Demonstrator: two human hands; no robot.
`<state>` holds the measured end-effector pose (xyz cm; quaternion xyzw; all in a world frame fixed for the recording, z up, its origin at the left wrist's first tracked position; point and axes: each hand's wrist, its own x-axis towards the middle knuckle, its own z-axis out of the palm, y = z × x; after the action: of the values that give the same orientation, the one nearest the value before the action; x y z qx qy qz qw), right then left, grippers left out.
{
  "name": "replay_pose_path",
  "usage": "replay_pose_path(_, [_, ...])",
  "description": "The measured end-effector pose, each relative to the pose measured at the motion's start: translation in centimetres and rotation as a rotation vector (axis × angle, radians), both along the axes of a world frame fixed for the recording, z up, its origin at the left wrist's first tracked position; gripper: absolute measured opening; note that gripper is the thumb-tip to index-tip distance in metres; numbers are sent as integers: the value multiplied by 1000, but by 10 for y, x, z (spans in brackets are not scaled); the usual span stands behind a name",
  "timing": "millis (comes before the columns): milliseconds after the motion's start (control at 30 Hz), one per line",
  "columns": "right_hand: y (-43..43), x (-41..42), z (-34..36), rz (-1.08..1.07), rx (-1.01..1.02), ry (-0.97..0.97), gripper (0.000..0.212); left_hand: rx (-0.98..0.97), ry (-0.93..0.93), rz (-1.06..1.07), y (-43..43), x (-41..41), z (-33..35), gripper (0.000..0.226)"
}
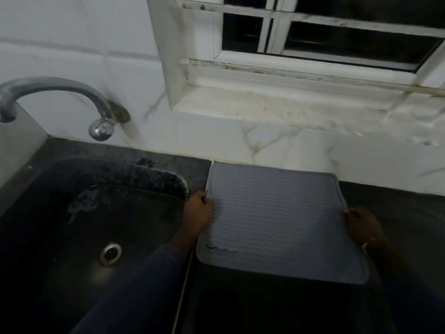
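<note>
A grey ribbed mat [277, 218] lies on the dark counter [397, 208] to the right of the sink, its far edge against the tiled wall. My left hand [199, 212] grips the mat's left edge. At the right edge, my right hand [361, 225] holds the mat near its middle. A small dark tear shows near the mat's front left corner.
A dark steel sink [84, 225] with a round drain [110, 253] fills the left. A chrome tap [72, 92] curves out from the white tiled wall above it. A white window sill [277, 104] and barred window sit behind the mat.
</note>
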<state>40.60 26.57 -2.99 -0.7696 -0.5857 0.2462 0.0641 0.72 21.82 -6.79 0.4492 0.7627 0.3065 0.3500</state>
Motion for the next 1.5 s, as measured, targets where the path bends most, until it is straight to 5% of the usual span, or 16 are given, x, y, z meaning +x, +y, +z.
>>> replay_pose_path(133, [13, 1, 1, -174, -1, 237, 45, 13, -21, -15, 25, -4, 3, 35])
replay_pose_path(233, [26, -1, 0, -162, 50, 203, 51, 27, 15, -42, 51, -6, 4, 42])
replay_pose_path(467, [23, 18, -22, -129, 193, 102, 50, 152, 119, -2, 80, -1, 2, 18])
replay_pose_path(800, [29, 7, 2, -85, 137, 237, 41, -43, 196, 8, 92, 2, 2, 22])
replay_pose_path(933, [10, 16, 0, -157, 46, 258, 57, -36, 71, 25, 78, -1, 4, 32])
replay_pose_path(1033, [-28, 26, -3, -166, -8, 178, 58, -58, 25, -3, 35, -5, 9, 49])
replay_pose_path(1200, [-76, 29, -23, -124, -3, 51, 48, -42, 228, -38, -39, 7, 2, 36])
replay_pose_path(1367, [-70, 34, -8, 12, 169, -82, 49, 18, 203, -11, -43, 10, 13, 28])
replay_pose_path(1500, [-69, 36, -20, -58, 35, -53, 48, 1, 267, -34, -57, 12, 8, 27])
